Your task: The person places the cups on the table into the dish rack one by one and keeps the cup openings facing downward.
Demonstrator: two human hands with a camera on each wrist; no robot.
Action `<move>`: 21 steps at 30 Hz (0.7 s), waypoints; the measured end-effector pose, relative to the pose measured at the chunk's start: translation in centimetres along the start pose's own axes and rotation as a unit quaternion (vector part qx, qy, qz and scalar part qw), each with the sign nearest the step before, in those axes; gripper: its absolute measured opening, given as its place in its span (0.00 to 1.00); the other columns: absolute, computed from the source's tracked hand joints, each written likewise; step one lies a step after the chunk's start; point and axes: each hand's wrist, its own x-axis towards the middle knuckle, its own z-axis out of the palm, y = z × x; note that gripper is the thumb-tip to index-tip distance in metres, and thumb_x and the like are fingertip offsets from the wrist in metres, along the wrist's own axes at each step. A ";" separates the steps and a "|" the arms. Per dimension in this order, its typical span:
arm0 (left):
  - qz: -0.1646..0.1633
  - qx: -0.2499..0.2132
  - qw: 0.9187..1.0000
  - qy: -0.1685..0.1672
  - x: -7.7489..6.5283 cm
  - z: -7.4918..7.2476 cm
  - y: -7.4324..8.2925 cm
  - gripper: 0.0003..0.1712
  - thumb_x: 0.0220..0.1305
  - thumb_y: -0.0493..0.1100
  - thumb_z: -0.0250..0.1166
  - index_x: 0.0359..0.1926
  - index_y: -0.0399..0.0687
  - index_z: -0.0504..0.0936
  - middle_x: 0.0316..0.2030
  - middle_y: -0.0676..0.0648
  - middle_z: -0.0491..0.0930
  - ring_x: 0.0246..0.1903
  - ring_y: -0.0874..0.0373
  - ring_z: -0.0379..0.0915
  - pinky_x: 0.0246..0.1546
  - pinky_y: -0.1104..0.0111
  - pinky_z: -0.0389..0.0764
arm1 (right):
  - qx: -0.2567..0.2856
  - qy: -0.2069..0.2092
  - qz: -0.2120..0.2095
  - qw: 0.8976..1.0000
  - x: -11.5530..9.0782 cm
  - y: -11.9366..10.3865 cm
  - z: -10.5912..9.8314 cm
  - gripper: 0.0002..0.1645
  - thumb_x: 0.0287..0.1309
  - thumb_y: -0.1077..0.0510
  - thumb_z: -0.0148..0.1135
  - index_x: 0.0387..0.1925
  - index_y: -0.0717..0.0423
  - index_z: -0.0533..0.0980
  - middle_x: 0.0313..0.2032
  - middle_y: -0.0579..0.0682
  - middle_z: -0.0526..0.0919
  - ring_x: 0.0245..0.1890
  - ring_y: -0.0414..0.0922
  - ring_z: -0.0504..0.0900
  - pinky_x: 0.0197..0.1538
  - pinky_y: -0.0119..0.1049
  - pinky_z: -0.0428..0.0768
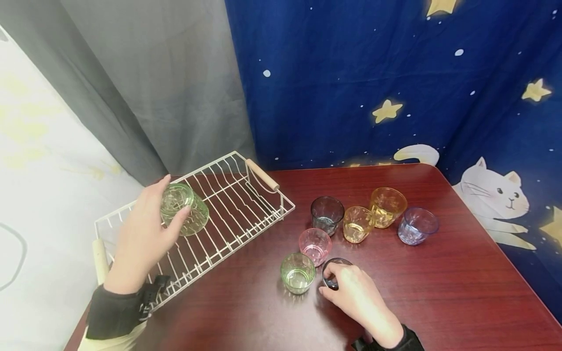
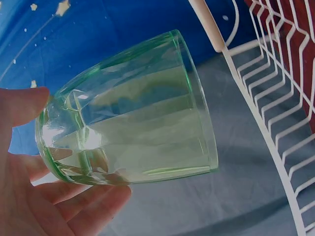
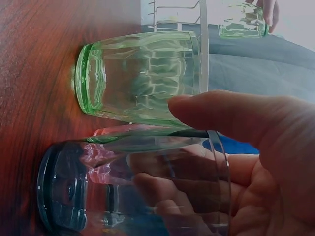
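Observation:
A clear green glass (image 1: 186, 212) is held upside down by my left hand (image 1: 147, 222) over the white dish rack (image 1: 228, 246). In the left wrist view, thumb and fingers grip the base of this green glass (image 2: 142, 108), its rim facing the rack. On the table, my right hand (image 1: 357, 292) grips a dark bluish-grey glass (image 1: 330, 282) standing upright. The right wrist view shows fingers through the wall of that dark glass (image 3: 98, 191), with the thumb by its rim. A second green glass (image 1: 297, 275) stands upright just left of the right hand.
Behind the right hand stand a pink glass (image 1: 315, 246), a dark grey glass (image 1: 327, 214), a small yellow glass (image 1: 356, 226), a larger yellow glass (image 1: 388, 207) and a blue glass (image 1: 417, 226). The rack has wooden handles (image 1: 262, 174). Curtains (image 1: 329, 87) hang behind the red-brown table (image 1: 465, 282).

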 end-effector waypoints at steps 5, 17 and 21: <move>-0.024 -0.010 1.000 -0.005 0.1 -0.3 -1.7 0.40 0.65 0.49 0.61 0.73 0.41 0.58 0.64 0.29 0.68 0.63 0.31 0.63 0.59 0.38 0.66 | -0.001 0.003 0.001 1.000 -0.1 -0.1 0.0 0.14 0.38 0.52 0.76 0.22 0.41 0.74 0.18 0.36 0.73 0.21 0.35 0.70 0.26 0.33 0.67; -0.087 0.025 0.992 -0.085 1.2 -1.1 -7.0 0.42 0.67 0.53 0.59 0.73 0.36 0.55 0.66 0.24 0.62 0.63 0.26 0.58 0.61 0.34 0.61 | 0.003 -0.003 0.004 1.000 0.0 -0.1 0.0 0.13 0.39 0.54 0.76 0.23 0.43 0.76 0.19 0.38 0.76 0.21 0.35 0.70 0.25 0.33 0.67; -0.096 0.036 0.989 -0.107 1.4 -1.0 -8.7 0.42 0.65 0.54 0.61 0.70 0.32 0.59 0.63 0.23 0.64 0.62 0.26 0.59 0.61 0.34 0.61 | 0.000 -0.002 0.004 1.000 0.1 -0.1 0.1 0.11 0.39 0.55 0.74 0.23 0.44 0.76 0.20 0.39 0.76 0.22 0.36 0.71 0.26 0.33 0.68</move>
